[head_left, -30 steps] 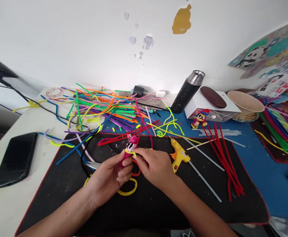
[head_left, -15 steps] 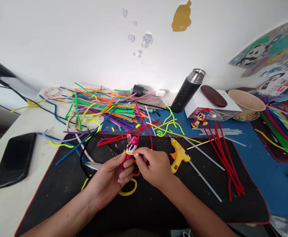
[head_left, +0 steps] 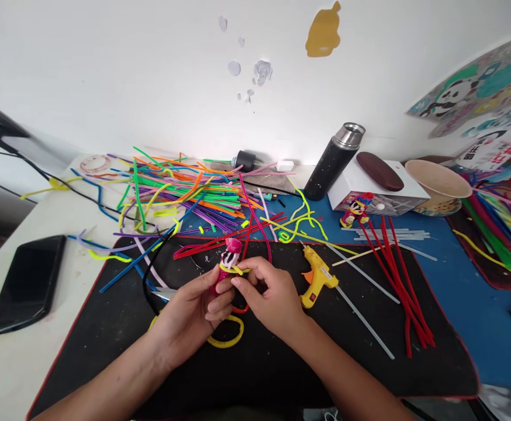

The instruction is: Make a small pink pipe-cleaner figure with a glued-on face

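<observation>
A small magenta, white and black figure [head_left: 230, 254] made of fuzzy stems stands upright in my left hand [head_left: 194, 310], whose fingers wrap round its lower body. A yellow stem [head_left: 237, 269] circles the figure just below its head. My right hand [head_left: 275, 295] pinches the free end of that yellow stem at the figure's right side. Scissors with yellow and red handles [head_left: 229, 342] lie on the black mat [head_left: 282, 374] below, their blades [head_left: 164, 293] showing left of my left hand.
A yellow glue gun [head_left: 319, 278] lies right of my hands, beside red stems [head_left: 402, 292]. Behind are a heap of coloured stems [head_left: 185, 196], a black flask [head_left: 332, 164], a finished-looking figure [head_left: 356, 210] and a bowl [head_left: 437, 178]. A phone [head_left: 26, 283] rests at the left.
The held figure has turned and shifted slightly left with my left hand. More of the yellow stem now shows across its front, and my right fingers have moved a little left.
</observation>
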`<state>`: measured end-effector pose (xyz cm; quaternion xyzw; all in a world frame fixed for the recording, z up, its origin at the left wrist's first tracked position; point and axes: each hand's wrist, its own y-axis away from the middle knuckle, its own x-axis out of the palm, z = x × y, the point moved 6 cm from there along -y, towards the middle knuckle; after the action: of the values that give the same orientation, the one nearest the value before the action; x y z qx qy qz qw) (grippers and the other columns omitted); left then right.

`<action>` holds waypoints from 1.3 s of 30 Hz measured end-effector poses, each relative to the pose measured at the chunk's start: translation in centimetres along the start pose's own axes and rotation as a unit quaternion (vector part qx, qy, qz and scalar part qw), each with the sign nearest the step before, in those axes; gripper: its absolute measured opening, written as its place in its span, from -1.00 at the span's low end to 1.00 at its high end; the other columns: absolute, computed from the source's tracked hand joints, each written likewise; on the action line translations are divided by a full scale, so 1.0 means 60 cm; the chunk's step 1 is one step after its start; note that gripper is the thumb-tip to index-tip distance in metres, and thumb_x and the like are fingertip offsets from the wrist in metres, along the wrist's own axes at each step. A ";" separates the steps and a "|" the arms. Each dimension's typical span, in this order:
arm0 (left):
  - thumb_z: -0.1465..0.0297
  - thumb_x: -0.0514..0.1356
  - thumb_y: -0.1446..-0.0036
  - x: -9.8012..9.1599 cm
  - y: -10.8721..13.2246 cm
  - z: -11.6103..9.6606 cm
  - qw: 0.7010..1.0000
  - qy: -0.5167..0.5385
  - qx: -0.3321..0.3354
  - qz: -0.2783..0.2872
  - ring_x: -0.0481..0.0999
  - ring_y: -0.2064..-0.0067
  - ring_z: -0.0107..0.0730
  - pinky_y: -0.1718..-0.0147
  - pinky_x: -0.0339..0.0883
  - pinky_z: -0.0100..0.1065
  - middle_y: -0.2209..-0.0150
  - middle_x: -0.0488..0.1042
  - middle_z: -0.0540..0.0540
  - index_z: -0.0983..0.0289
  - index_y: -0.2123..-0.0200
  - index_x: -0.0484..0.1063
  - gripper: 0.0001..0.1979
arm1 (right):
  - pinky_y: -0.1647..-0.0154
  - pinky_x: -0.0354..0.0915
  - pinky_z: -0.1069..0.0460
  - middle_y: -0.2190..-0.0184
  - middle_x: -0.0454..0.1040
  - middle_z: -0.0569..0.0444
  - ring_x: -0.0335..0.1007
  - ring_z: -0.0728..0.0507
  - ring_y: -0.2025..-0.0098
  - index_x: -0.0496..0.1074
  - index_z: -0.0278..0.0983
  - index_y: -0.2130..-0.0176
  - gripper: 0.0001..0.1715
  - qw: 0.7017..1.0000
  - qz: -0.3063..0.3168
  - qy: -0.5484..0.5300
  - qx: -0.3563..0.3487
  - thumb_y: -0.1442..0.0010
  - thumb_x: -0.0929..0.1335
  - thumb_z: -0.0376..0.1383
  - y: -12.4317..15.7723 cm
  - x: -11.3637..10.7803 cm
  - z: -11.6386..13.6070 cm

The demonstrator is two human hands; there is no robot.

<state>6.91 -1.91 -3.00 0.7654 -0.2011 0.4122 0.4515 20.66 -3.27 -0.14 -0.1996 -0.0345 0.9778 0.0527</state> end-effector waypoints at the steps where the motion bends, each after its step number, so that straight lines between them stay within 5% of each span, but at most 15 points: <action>1: 0.36 0.37 -0.26 0.000 0.001 0.001 1.000 0.012 -0.009 0.005 0.12 0.56 -0.65 0.61 0.09 -0.55 0.49 0.18 -0.09 0.38 0.40 0.44 -0.73 | 0.42 0.22 0.10 0.57 0.36 0.27 0.30 0.00 0.55 0.54 -0.21 0.09 -0.83 1.000 -0.003 0.016 -0.013 -0.32 0.42 -0.25 0.001 -0.001 0.001; 10: 0.35 0.30 -0.35 0.011 0.011 0.010 0.998 0.036 -0.047 0.032 0.11 0.58 -0.64 0.60 0.14 -0.54 0.54 0.17 -0.09 0.40 0.41 0.44 -0.71 | 0.45 0.18 0.11 0.55 0.47 0.21 0.36 0.01 0.57 0.55 -0.23 0.09 -0.83 0.986 -0.024 0.110 -0.119 -0.42 0.35 -0.25 0.004 -0.002 0.015; 19: 0.36 0.36 -0.28 0.015 0.012 0.011 1.000 0.008 -0.019 0.006 0.07 0.57 -0.67 0.61 0.08 -0.55 0.45 0.19 -0.10 0.35 0.36 0.41 -0.76 | 0.44 0.19 0.09 0.56 0.53 0.17 0.38 -0.01 0.58 0.57 -0.22 0.12 -0.78 0.977 -0.018 0.152 -0.148 -0.46 0.31 -0.25 0.003 -0.006 0.016; 30: 0.25 0.41 -0.22 0.012 0.006 -0.015 0.981 -0.161 0.109 -0.004 0.15 0.54 -0.60 0.57 0.02 -0.49 0.45 0.31 -0.04 0.29 0.21 0.50 -0.75 | 0.55 0.03 0.09 0.68 0.18 0.31 0.04 0.04 0.62 0.54 -0.24 0.28 -0.83 0.992 0.006 -0.110 0.063 -0.31 0.42 -0.20 -0.005 -0.002 -0.005; 39: 0.17 0.42 -0.21 -0.001 0.006 -0.046 0.929 -0.335 0.155 0.000 0.32 0.45 -0.47 0.47 0.13 -0.44 0.42 0.46 0.03 0.25 0.15 0.48 -0.68 | 0.74 -0.12 0.13 0.71 0.26 0.35 -0.08 0.11 0.77 0.49 -0.27 0.25 -0.62 0.889 0.087 -0.376 0.248 -0.09 0.55 -0.07 0.003 0.033 -0.037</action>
<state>5.41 0.27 -2.19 0.9196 -0.2739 0.1573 0.2334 19.70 -3.14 -2.95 0.2006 0.2092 0.9571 -0.0013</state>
